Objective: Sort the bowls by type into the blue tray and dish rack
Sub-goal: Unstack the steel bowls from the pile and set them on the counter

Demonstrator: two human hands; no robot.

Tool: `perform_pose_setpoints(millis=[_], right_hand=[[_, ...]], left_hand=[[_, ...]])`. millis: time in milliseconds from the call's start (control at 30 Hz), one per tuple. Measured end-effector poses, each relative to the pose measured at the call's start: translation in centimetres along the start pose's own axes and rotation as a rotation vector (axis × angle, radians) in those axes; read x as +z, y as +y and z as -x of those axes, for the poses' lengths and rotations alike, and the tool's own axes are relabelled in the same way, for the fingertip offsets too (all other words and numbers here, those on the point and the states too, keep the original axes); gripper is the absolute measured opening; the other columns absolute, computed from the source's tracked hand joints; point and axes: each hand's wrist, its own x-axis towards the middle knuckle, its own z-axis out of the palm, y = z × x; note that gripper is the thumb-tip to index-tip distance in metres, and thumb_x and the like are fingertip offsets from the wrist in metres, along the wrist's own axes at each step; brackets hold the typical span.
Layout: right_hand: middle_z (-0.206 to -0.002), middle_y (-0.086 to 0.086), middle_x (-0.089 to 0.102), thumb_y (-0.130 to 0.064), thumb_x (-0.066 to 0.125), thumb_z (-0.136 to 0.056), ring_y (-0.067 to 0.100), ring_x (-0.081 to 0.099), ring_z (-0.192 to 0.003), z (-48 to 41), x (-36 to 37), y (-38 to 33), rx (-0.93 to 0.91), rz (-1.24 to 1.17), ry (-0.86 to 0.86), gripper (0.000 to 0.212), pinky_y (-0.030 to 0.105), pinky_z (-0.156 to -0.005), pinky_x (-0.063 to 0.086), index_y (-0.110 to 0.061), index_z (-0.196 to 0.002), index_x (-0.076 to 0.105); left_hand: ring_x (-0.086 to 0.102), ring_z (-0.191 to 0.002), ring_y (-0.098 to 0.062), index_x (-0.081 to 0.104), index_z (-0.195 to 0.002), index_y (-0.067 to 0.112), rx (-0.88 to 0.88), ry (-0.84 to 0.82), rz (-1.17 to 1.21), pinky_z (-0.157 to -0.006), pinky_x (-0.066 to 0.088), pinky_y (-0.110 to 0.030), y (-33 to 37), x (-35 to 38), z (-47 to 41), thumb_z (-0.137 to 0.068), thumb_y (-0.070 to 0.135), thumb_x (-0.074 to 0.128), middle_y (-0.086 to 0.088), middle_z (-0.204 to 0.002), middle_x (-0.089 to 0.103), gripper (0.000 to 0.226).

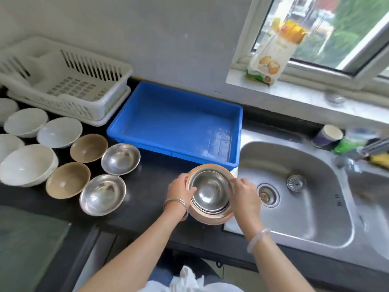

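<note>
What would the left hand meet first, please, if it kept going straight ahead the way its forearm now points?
Probably the blue tray: past the bowl stack that the left hand grips, the tray's near wall lies next in line. Depth is uncertain from one view.

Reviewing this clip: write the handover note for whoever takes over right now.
Left hand and right hand grip a nested stack, steel bowls inside a tan one, at the counter edge by the sink.
Blue tray and dish rack hold no bowls.
Left of the tray: white bowls, two tan bowls, two steel bowls.
Done: nothing sorted.
Left: everything.
</note>
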Motion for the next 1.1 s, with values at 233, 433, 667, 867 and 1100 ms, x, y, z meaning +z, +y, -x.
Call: perform_pose_setpoints(millis=[233,433,667,867,1100], right_hand=[[-0.108,0.008,0.058,-0.03,0.062,-0.087,0.028,0.048,-0.098,0.4,1.4,-0.5,-0.022,0.093,-0.017,0.03,0.033,-0.083,0.042,-0.013,-0.112,0.06],[-0.109,0.007,0.057,-0.028,0.063,-0.087,0.026,0.048,-0.102,-0.6,1.6,-0.8,0.027,0.044,-0.006,0.03,0.032,-0.083,0.041,-0.011,-0.111,0.058],[-0.106,0.011,0.052,-0.008,0.062,-0.081,0.031,0.05,-0.094,-0.7,1.2,-0.8,0.095,-0.102,0.052,0.028,0.033,-0.067,0.038,-0.01,-0.107,0.052],[-0.107,0.013,0.067,-0.008,0.051,-0.087,0.035,0.06,-0.096,-1.3,0.4,-0.1,0.074,-0.121,-0.005,0.033,0.034,-0.069,0.042,-0.012,-0.12,0.055],[-0.095,0.012,0.07,-0.019,0.048,-0.093,0.034,0.062,-0.086,-1.2,0.1,0.2,0.071,-0.024,0.007,0.019,0.03,-0.061,0.037,-0.01,-0.103,0.062]], left_hand=[[0.059,-0.105,-0.022,0.054,-0.118,0.015,0.017,0.009,-0.096,-0.09,0.047,-0.032,0.2,1.0,-0.6,-0.081,0.015,0.067,-0.006,-0.116,0.062,0.04],[0.06,-0.101,-0.022,0.057,-0.114,0.015,0.009,-0.007,-0.096,-0.087,0.048,-0.032,-0.3,1.0,-0.9,-0.082,0.016,0.066,-0.006,-0.112,0.063,0.034],[0.062,-0.097,-0.022,0.057,-0.113,0.015,0.002,-0.032,-0.074,-0.085,0.051,-0.033,-0.4,0.8,-1.0,-0.08,0.017,0.068,-0.006,-0.108,0.065,0.035],[0.062,-0.094,-0.021,0.058,-0.11,0.016,-0.007,-0.038,-0.06,-0.083,0.051,-0.032,-0.6,0.7,-1.0,-0.079,0.016,0.069,-0.005,-0.105,0.066,0.033],[0.063,-0.095,-0.022,0.056,-0.115,0.015,-0.011,-0.03,-0.082,-0.085,0.054,-0.034,-0.5,0.9,-1.1,-0.081,0.014,0.065,-0.006,-0.107,0.065,0.035]])
